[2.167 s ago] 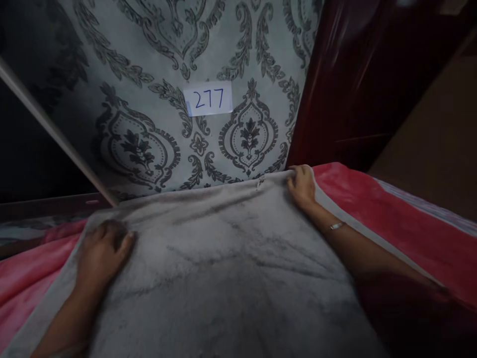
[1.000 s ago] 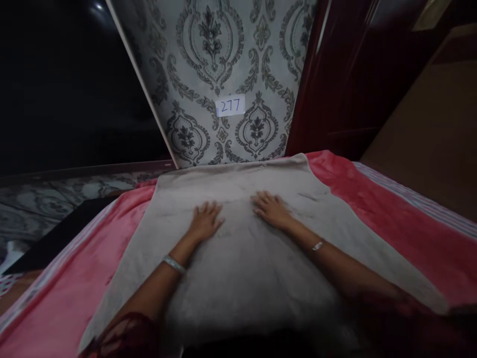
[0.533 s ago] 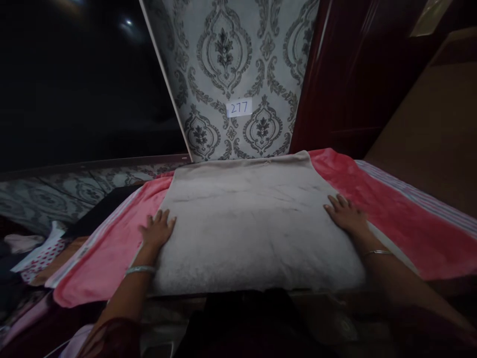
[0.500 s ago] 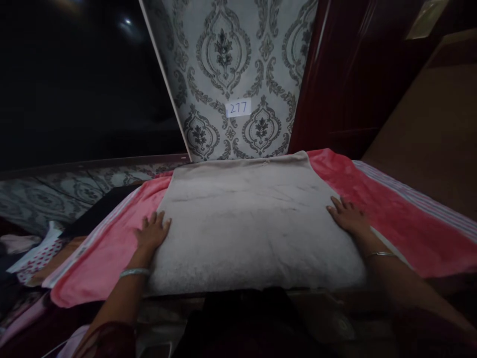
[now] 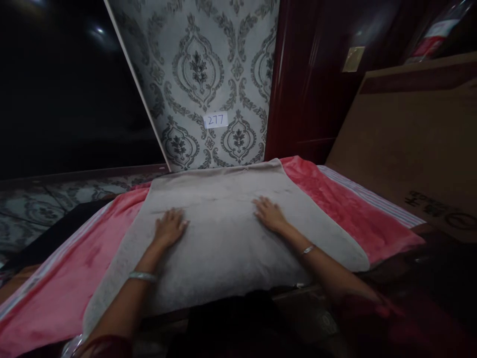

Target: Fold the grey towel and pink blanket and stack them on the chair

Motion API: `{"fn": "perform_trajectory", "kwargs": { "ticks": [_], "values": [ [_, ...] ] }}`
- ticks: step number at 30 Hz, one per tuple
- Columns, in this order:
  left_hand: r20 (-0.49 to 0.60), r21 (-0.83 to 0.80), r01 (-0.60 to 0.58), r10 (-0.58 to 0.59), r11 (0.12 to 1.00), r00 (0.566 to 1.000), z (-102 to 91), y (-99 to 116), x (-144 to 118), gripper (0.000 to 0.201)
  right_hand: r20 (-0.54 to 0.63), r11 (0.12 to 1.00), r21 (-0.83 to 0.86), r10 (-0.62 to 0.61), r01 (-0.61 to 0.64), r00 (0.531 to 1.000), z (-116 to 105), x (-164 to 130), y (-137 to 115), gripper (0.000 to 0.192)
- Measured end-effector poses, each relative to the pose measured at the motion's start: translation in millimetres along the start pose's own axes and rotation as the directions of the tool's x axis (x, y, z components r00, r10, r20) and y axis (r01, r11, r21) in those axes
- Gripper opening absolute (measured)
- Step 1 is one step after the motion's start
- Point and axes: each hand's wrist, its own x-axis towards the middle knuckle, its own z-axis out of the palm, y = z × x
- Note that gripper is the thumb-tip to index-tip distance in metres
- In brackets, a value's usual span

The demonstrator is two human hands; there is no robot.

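Note:
A pale grey, plush cloth [image 5: 223,248] lies spread over a pink blanket [image 5: 100,248], whose red-pink part [image 5: 328,199] shows on the right. My left hand [image 5: 170,228] rests flat on the grey cloth, left of its middle, fingers spread and pointing away from me. On the right of the middle, my right hand [image 5: 270,214] also presses flat on it with the fingers stretched out. Faint creases run across the cloth near both hands. Neither hand grips anything.
A large dark screen [image 5: 67,89] stands at the left. Patterned wallpaper with a paper label [image 5: 216,120] reading 277 is behind the cloth. At the right are a dark red door [image 5: 309,74], a cardboard box [image 5: 413,144] and a bottle [image 5: 439,32].
Both hands have moved from the side edges of the grey cloth inward onto it, closer together. The near corners of the cloth now spread wider. The view has turned to the right.

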Motion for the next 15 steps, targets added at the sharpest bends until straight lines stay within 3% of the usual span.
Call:
{"fn": "perform_trajectory", "kwargs": {
  "ticks": [3,6,10,15],
  "values": [
    [0.123,0.005,-0.127,0.125,0.992,0.985,10.3,46,31,0.061,0.035,0.986,0.023,-0.165,0.164,0.986,13,35,-42,0.062],
    [0.116,0.025,-0.141,0.137,0.990,0.984,17.9,64,53,0.059,0.036,0.985,0.013,-0.172,0.172,0.984,16,65,-40,0.059],
    [0.094,0.037,-0.092,0.088,0.995,0.992,22.8,43,79,0.062,0.009,1.000,-0.026,0.001,-0.001,1.000,6,89,23,0.057],
    [-0.011,0.010,0.066,-0.065,0.998,0.998,24.1,-22,104,0.060,-0.010,0.952,-0.071,0.298,-0.298,0.954,-9,84,127,0.060]
  ]
}}
